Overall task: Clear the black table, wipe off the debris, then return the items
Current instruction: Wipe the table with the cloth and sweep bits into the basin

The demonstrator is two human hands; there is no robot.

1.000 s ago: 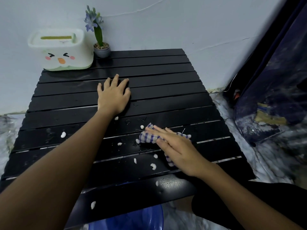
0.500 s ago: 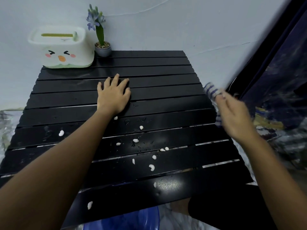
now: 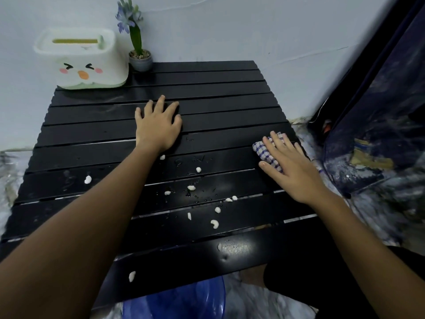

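Black table (image 3: 230, 107) — right hand (image 3: 292, 171) presses checked cloth (image 3: 264, 153) flat.

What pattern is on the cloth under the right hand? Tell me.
White with blue-purple checks, cloth, seen in the head view.

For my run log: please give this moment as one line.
step: wiping | right hand: flat on checked cloth, right edge | left hand: flat on black table | white debris: remains

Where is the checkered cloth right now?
The blue-and-white checkered cloth lies under the right hand, pressed flat near the right edge of the black slatted table.
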